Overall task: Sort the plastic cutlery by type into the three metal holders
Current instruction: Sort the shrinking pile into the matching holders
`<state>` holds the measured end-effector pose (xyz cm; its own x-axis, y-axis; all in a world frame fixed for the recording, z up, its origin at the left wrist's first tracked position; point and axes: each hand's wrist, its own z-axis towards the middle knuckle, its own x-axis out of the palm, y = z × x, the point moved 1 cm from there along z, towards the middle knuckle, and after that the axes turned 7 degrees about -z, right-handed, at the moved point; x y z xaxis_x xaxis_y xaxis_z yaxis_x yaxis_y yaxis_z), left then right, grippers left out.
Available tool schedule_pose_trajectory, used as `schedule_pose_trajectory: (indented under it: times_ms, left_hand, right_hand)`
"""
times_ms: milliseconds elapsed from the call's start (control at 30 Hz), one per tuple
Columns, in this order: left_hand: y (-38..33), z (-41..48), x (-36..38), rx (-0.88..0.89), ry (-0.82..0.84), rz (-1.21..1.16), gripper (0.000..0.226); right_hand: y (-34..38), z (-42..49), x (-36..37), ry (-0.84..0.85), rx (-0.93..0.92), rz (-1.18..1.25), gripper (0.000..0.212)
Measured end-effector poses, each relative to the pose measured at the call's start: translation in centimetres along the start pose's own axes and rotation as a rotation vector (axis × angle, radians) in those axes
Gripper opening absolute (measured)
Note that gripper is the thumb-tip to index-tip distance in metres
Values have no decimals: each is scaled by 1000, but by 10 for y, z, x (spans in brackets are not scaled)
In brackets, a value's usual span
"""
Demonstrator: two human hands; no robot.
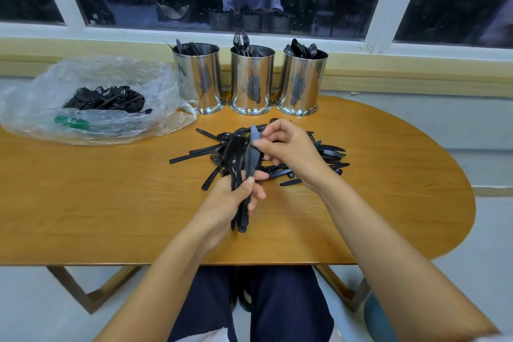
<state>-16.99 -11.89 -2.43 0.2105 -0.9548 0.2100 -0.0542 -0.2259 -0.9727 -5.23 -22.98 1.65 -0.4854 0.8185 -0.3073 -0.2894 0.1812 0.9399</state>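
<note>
While the left hand [227,200] grips a bundle of black cutlery [236,155], the right hand [291,147] pinches its knife [252,159].

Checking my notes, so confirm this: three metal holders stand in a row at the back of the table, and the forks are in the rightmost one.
Not quite. The head view shows the forks in the middle holder; the rightmost holder has spoons. The rest stands.

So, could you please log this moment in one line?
left hand: grips cutlery bundle | right hand: pinches knife | pile: on table | holders: part-filled
</note>
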Motion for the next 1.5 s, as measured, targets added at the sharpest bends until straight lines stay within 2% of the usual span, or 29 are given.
schedule_pose_trajectory:
  times_ms: [100, 200, 367, 500, 733, 800, 867, 933, 1000, 1067, 1267, 1367, 1433, 1500]
  left_hand:
    - [0, 4, -12, -9, -110, -108, 26]
    - [1, 7, -28, -12, -190, -174, 26]
    - [6, 11, -30, -33, -224, -216, 26]
    - [9, 9, -26, -43, -222, -232, 25]
    - [9, 6, -34, -50, -235, -279, 25]
    - [8, 6, -32, -54, -214, -329, 25]
    - [9, 7, -30, -58, -194, -375, 25]
    - [10, 9, -30, -69, -179, -416, 25]
    - [12, 10, -29, -80, -166, -452, 25]
    - [13, 11, -27, -87, -160, -479, 25]
    - [17, 12, -26, -98, -169, -593, 27]
    - [21, 14, -24, -90, -222, -528, 36]
    - [22, 14, -20, -78, -256, -469, 47]
    - [21, 14, -17, -61, -257, -462, 56]
  right_hand:
    - [-11, -2, -22, -87, 0, -110, 12]
    - [-35, -12, -44, -124, -10, -448, 11]
    - [-70, -29, -39, 8, -32, -719, 16]
    - [-74, -31, -30, 47, -58, -946, 25]
    - [-72, -31, -27, 75, -255, -1084, 33]
    - [-63, -31, -28, 43, -360, -1132, 32]
    - [-48, -32, -31, -93, -518, -1071, 27]
    - [-34, -30, -34, -266, -606, -882, 19]
    - [-18, -30, -35, -408, -595, -674, 14]
    - [-6, -32, -31, -465, -529, -502, 10]
    - [-11, -41, -6, -358, -138, 2, 10]
    - [-17, -46, 12, -298, 1, 215, 5]
    - [-20, -55, 27, -240, 80, 286, 11]
    - [-22, -64, 40, -200, 135, 288, 7]
